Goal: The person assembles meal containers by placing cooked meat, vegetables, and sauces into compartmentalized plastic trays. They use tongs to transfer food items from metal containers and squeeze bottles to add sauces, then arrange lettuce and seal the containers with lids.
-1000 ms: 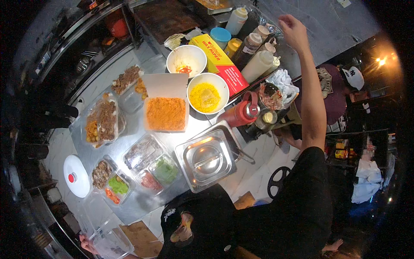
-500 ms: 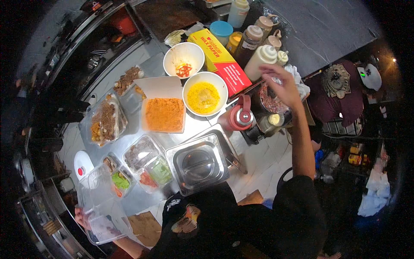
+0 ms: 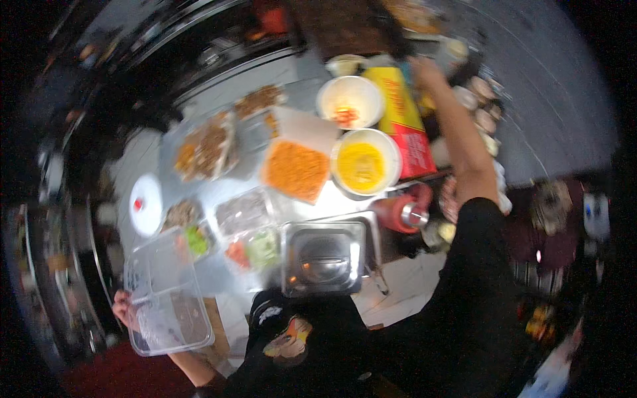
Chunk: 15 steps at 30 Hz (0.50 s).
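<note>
At the lower left my left hand [image 3: 125,308] grips the edge of a clear plastic compartment container [image 3: 174,324], held tilted in front of the counter. My right arm stretches to the far right. My right hand [image 3: 428,74] is by the far end of the yellow-and-red wax paper box [image 3: 397,109], among the jars and bottles; motion blurs its fingers, and I cannot see whether they hold anything. Left of that box stand a white bowl with red bits [image 3: 363,99] and a white bowl of yellow mixture [image 3: 361,162]. An orange, crumbly food [image 3: 296,169] lies in a square container beside them.
A steel pan [image 3: 323,259] sits at the near edge, with a red flask [image 3: 403,213] to its right. Clear containers of meat [image 3: 211,149] and cut vegetables [image 3: 255,249] stand on the left. A white round lid [image 3: 146,211] with a red knob lies at far left.
The view has swung, shifting the counter rightward. My right hand has moved from above the near bottles to the far end of the wax paper box. My left hand still holds the clear container.
</note>
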Each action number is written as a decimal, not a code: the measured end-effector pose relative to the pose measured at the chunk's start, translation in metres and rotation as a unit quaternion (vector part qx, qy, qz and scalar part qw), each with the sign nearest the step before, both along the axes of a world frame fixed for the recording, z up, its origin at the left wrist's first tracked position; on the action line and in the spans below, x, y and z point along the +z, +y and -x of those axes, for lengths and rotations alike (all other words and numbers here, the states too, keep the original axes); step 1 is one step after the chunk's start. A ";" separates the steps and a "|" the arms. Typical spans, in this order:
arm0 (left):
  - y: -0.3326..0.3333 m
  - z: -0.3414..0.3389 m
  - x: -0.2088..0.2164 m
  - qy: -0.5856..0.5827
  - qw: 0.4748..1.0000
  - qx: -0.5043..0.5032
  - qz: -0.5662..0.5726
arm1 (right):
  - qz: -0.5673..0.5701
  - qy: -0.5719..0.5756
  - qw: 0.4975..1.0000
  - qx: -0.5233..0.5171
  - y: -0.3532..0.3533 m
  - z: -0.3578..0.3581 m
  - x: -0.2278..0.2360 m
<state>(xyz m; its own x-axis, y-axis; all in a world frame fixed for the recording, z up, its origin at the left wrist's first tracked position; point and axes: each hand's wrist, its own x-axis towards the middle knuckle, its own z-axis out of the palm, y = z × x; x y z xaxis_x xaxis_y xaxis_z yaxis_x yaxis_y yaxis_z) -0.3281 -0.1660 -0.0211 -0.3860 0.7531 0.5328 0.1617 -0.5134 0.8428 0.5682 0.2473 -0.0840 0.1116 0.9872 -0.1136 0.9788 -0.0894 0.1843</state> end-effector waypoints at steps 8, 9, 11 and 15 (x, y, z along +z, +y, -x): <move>-0.105 -0.022 0.058 0.012 0.998 0.059 -0.025 | 0.140 -0.137 0.981 0.015 0.048 -0.049 -0.046; -0.109 -0.020 0.059 -0.005 0.997 0.068 -0.029 | 0.140 -0.128 0.982 0.011 0.055 -0.047 -0.048; -0.117 -0.010 0.052 -0.090 0.990 0.109 -0.013 | 0.141 -0.113 0.984 0.006 0.064 -0.049 -0.054; -0.082 0.013 -0.012 -0.061 0.996 0.053 -0.035 | -0.086 -0.195 0.976 0.041 0.060 -0.113 0.008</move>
